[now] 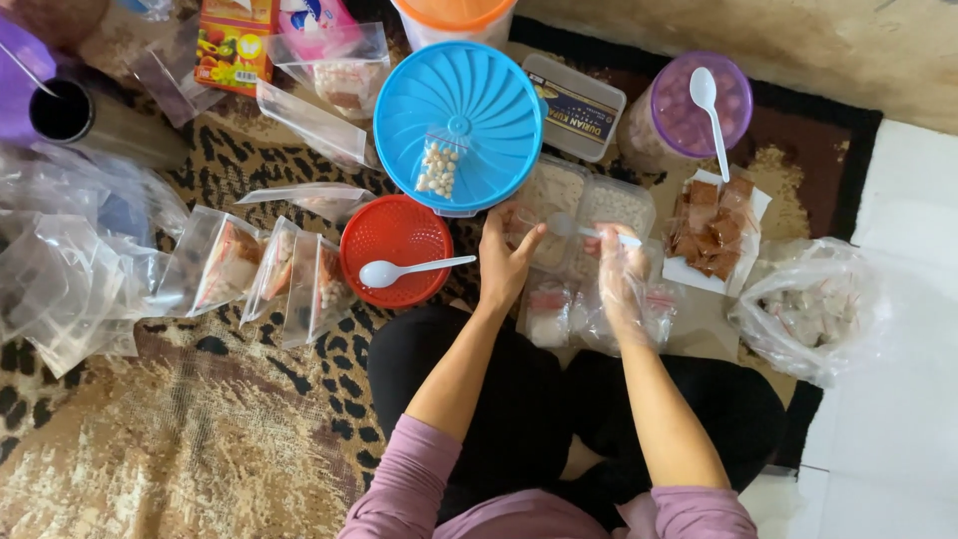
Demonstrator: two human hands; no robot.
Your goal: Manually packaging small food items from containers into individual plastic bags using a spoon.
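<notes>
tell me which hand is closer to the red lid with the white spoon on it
Left. The left hand sits just to the right of the red lid, apart from it. The right hand, holding another white spoon over the divided clear container, is farther right.

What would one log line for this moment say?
left hand: resting on clear tray | right hand: gloved, holding white spoon over tray | nearby: blue lid, red lid
</notes>
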